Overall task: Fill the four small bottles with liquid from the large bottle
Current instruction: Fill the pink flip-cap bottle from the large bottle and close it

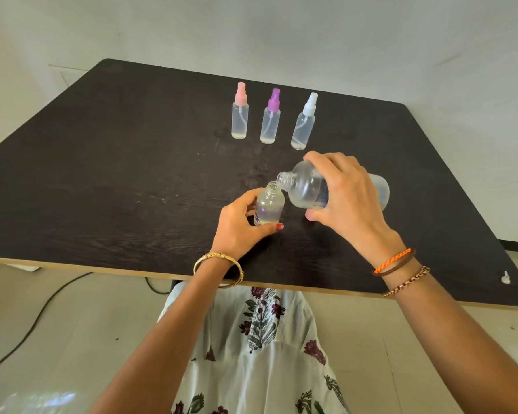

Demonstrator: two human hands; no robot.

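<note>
Right hand (346, 198) tips large bottle (308, 189) over small bottle (269, 204) (left-held).

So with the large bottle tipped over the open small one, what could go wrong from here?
1. The large bottle is tilted in the right hand with its mouth beside, not squarely over, the narrow neck of the small open bottle; liquid could spill onto the table.
2. The left hand pinches the small bottle, tilted, near its base; it may slip.
3. The three capped spray bottles look nearly empty, so they may be missed.
</note>
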